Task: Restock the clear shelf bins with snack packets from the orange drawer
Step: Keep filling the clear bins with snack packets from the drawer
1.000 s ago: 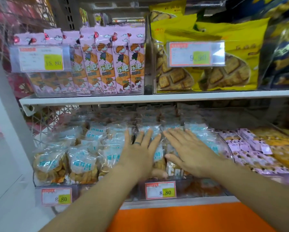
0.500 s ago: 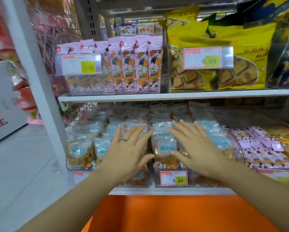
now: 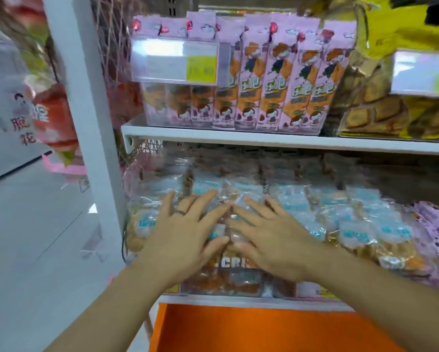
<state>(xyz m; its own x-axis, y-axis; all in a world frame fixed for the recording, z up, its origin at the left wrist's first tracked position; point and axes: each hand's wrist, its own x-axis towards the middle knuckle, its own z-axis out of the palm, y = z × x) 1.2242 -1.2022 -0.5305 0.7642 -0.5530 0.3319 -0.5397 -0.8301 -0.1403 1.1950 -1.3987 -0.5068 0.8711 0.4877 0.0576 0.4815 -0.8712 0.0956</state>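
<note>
Clear plastic snack packets with blue labels [image 3: 297, 201] lie piled in a see-through shelf bin [image 3: 241, 283] on the low shelf. The blue writing is too blurry to read. One packet near the front of the bin shows big white letters, "CRI", and the rest is hidden.

Both hands lie flat on top of the pile, side by side. The left hand [image 3: 185, 240] has straight fingers spread apart and a dark ring [image 3: 179, 212] on one finger. The right hand [image 3: 272, 240] has straight, spread fingers too. The two pointing fingers almost meet. Neither hand grips a packet.

Right below the shelf is the flat orange drawer front [image 3: 264, 329].

On the white upper shelf [image 3: 238, 139] stands another clear bin [image 3: 162, 107] holding tall pink packets [image 3: 274, 82] with a cartoon girl and white Chinese writing. Its white and yellow price tag [image 3: 175, 62] is too blurry to read. Beside it sit big yellow biscuit bags [image 3: 391, 34].
</note>
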